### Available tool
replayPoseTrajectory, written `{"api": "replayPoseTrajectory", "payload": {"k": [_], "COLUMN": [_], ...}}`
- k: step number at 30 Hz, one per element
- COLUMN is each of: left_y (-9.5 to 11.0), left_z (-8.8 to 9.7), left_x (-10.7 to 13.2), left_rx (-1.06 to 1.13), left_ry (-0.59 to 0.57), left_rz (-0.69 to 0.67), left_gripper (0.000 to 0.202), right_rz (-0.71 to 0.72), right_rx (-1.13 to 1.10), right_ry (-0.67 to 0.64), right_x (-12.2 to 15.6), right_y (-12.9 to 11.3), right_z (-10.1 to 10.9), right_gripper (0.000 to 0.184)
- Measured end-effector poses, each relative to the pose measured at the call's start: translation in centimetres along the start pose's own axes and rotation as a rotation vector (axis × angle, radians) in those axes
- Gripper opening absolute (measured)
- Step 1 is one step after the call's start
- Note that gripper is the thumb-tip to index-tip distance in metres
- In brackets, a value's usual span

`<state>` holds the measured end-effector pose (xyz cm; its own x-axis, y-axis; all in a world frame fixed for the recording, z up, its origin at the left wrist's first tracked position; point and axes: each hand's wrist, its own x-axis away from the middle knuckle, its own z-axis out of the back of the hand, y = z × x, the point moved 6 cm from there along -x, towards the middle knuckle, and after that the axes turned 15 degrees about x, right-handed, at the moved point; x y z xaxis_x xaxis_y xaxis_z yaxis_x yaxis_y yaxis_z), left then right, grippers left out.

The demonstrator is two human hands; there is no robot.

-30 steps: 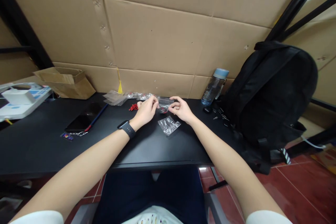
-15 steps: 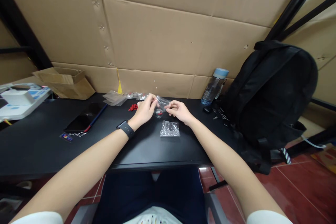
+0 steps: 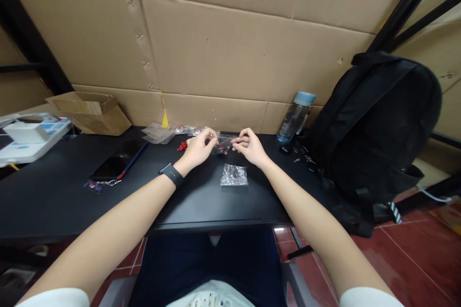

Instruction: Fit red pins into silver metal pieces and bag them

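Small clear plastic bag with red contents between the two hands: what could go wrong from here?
The small clear plastic bag might slip: the left hand seems to pinch one edge, while the grip of the right hand is unclear. The tangled red cord-like bundle lies beside the left hand and could get brushed aside. The crinkled clear plastic packet, loose on the black tabletop in front of the hands, might get nudged.

From your head, close by the near edge of the counter (image 3: 201, 199), your camera looks forward and down, facing the cardboard (image 3: 230, 53).
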<state>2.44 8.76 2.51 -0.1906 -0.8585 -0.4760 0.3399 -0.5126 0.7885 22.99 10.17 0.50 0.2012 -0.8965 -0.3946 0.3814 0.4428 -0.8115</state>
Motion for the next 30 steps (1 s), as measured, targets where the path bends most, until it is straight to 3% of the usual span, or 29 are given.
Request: {"api": "replayPoseTrajectory", "payload": {"k": [4, 12, 15, 17, 19, 21, 24, 30], "left_y": [0.3, -0.5, -1.4, -2.0, -2.3, -2.2, -2.1, -2.5], "left_z": [0.1, 0.2, -0.2, -0.6, -1.0, -1.4, -1.8, -2.2], "left_x": [0.3, 0.5, 0.6, 0.7, 0.9, 1.1, 1.4, 1.4], "left_rx": [-0.054, -0.096, -0.146, -0.202, -0.259, -0.328, -0.429, -0.518], "left_ry": [0.071, 0.082, 0.043, 0.006, -0.036, -0.094, -0.174, -0.248], "left_rz": [0.111, 0.281, 0.344, 0.366, 0.347, 0.275, 0.178, 0.121], "left_gripper": [0.011, 0.010, 0.009, 0.019, 0.031, 0.029, 0.023, 0.030], "right_rz": [0.020, 0.044, 0.048, 0.079, 0.123, 0.169, 0.254, 0.366], "right_rx": [0.045, 0.098, 0.140, 0.240, 0.397, 0.567, 0.753, 0.929], "right_ry": [-0.048, -0.111, -0.116, -0.171, -0.239, -0.273, -0.277, -0.341], "right_x": [0.1, 0.3, 0.2, 0.3, 0.5, 0.8, 1.3, 1.8], "right_y": [0.1, -0.3, 0.0, 0.1, 0.1, -0.2, -1.1, -1.6], "right_z": [-0.6, -0.3, -0.1, -0.5, -0.9, -1.3, -1.6, -2.5], "right_gripper": [0.049, 0.053, 0.055, 0.047, 0.035, 0.032, 0.038, 0.049]}}
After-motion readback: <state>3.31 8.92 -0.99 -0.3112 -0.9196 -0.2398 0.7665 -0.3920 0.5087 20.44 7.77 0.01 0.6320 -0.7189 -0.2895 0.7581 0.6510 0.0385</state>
